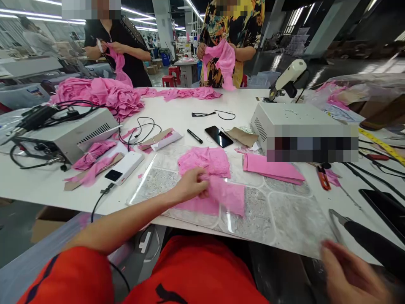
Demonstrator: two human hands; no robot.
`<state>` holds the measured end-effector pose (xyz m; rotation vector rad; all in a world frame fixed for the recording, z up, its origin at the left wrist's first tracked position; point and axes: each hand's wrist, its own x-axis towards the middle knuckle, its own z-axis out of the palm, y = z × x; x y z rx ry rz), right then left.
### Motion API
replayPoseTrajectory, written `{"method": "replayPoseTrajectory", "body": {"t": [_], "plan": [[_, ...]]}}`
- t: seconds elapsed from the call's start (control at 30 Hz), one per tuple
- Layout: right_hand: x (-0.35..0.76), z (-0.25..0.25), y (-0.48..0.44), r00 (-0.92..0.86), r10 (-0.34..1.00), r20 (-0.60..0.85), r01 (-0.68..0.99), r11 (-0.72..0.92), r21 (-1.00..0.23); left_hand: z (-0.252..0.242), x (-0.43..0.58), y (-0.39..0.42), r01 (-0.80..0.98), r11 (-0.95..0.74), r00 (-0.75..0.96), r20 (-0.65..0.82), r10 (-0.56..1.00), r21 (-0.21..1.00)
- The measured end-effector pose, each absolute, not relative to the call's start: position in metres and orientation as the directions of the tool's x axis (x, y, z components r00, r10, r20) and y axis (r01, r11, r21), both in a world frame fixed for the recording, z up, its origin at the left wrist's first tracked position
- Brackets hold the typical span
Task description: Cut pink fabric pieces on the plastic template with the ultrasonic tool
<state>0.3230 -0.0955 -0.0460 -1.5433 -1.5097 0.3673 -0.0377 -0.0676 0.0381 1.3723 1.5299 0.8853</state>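
My left hand (192,185) is closed in a pinch over pink fabric in the middle of the marble-patterned mat (291,215). The strip of pink fabric (230,196) spreads out to the right of its fingers. Just beyond lies a crumpled pink fabric piece (205,160). At the lower right, my right hand (351,272) is smeared by motion, so its fingers do not show clearly. It is beside a black-handled tool (373,242) with a curved metal tip, and I cannot tell whether they touch. Folded pink fabric (272,168) lies at the mat's right rear.
A grey box (294,118) stands behind the mat, and another grey machine (85,131) is at the left with cables. A phone (218,136), a marker (195,136), a power bank (125,169) and red snips (323,177) lie around. Two people across the table handle pink fabric.
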Motion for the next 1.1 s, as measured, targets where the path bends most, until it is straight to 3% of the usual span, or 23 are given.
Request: {"method": "replayPoseTrajectory", "body": {"t": [0.03,0.07,0.13,0.23,0.43,0.67,0.77,0.87,1.0,1.1], "plan": [[0.304,-0.038,-0.096,0.112,0.907,0.406,0.691,0.223,-0.687,0.033,-0.049,-0.080,0.326,0.177,-0.047,-0.172,0.984,0.929],[0.284,-0.031,-0.095,-0.063,0.882,0.468,0.681,0.381,-0.626,0.028,-0.058,-0.090,0.287,0.212,-0.073,-0.200,0.977,0.934],[0.245,-0.019,-0.087,-0.349,0.750,0.561,0.548,0.649,-0.528,0.020,-0.070,-0.105,0.222,0.267,-0.112,-0.248,0.962,0.938],[0.202,-0.015,-0.070,-0.543,0.608,0.580,0.431,0.794,-0.428,0.015,-0.080,-0.115,0.159,0.320,-0.136,-0.300,0.944,0.934],[0.174,-0.024,-0.051,-0.678,0.486,0.551,0.343,0.873,-0.347,0.017,-0.098,-0.125,0.158,0.383,-0.139,-0.364,0.921,0.910],[0.167,-0.023,-0.055,-0.736,0.438,0.516,0.285,0.892,-0.351,0.018,-0.114,-0.146,0.386,0.354,-0.230,-0.283,0.931,0.852],[0.166,-0.021,-0.056,-0.748,0.445,0.492,0.291,0.887,-0.360,0.020,-0.122,-0.157,0.651,0.258,-0.240,-0.129,0.962,0.714],[0.165,-0.021,-0.055,-0.772,0.426,0.473,0.272,0.893,-0.359,0.016,-0.133,-0.169,0.867,-0.003,-0.041,0.078,0.996,0.498],[0.163,-0.026,-0.047,-0.781,0.338,0.525,0.188,0.929,-0.318,0.003,-0.143,-0.177,0.896,-0.330,0.276,0.209,0.938,0.298],[0.159,-0.031,-0.039,-0.755,0.269,0.597,0.125,0.954,-0.272,-0.008,-0.144,-0.175,0.902,-0.411,0.378,0.221,0.899,0.131]]}}
